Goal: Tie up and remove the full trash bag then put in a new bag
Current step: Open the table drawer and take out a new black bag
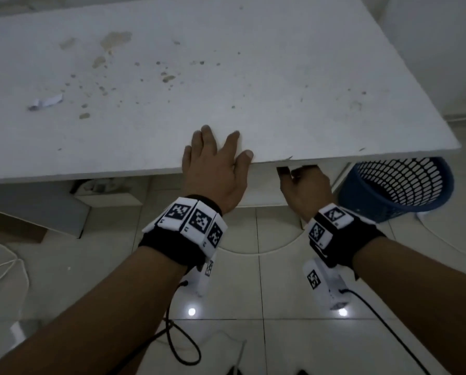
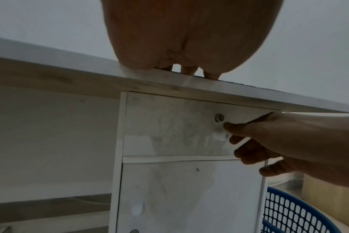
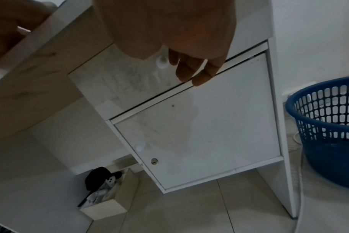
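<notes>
My left hand (image 1: 214, 169) lies flat, fingers spread, on the white worktop (image 1: 253, 77) edge. My right hand (image 2: 273, 141), loosely curled, reaches the drawer (image 2: 169, 126) knob (image 2: 219, 136) below, seen only from the wrist views. The blue basket (image 1: 397, 188) stands at the right.

Head view: the right hand (image 1: 305, 189) reaches under the table (image 1: 226, 77) edge, which hides its fingertips and the drawer. The basket (image 1: 397, 188) is half covered by the table, its contents unseen. Left wrist view: the left hand (image 2: 189, 36) is cut off by the top edge; only fingertips show beyond the palm. Right wrist view: the basket (image 3: 325, 130) is cropped at the right edge; items in the floor box (image 3: 108, 200) are too dark to identify.
</notes>
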